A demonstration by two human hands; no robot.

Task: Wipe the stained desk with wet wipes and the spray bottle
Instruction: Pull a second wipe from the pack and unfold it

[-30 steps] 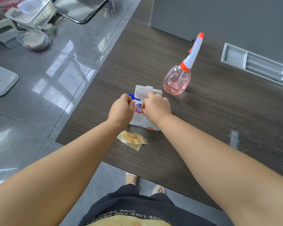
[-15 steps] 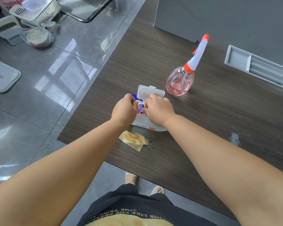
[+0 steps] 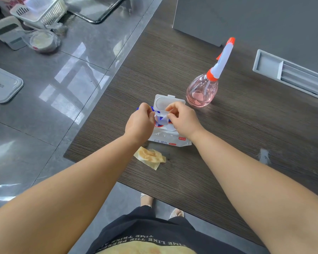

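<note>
- Grey glossy floor tiles [image 3: 44,110] fill the left side of my view. A white basket [image 3: 39,11], a plastic-wrapped bowl [image 3: 42,41] and a flat grey lid [image 3: 2,85] sit on them, well apart from where I stand.
- Next comes the dark wood-grain worktop [image 3: 246,136], running from its near-left corner off to the right.
- At its back stands a plain grey panel [image 3: 246,19].
- A long grey tray [image 3: 290,77] with slots lies on the worktop at the far right.
- The spray bottle [image 3: 202,92] stands upright on the worktop, just beyond and to the right of my hands. It has a round body with pink liquid and a white-and-orange head pointing up and right.
- The pack of wet wipes [image 3: 165,138] lies flat near the worktop's left edge, close to the bottle. Its white lid [image 3: 165,103] is flipped open, away from me.
- My left hand [image 3: 140,123] is over the left of the pack with its fingers curled in, pinching a thin bluish-white flap [image 3: 161,119] at the opening.
- My right hand [image 3: 184,120] is over the right of the pack, its fingers curled too and nipping the flap's other edge.
- I cannot tell whether that flap is the seal or a wipe.
- A crumpled wipe [image 3: 151,157], stained yellow-brown, lies on the worktop just on my side of the pack.
- A small wet smear [image 3: 264,155] shines on the worktop to the right.
</note>
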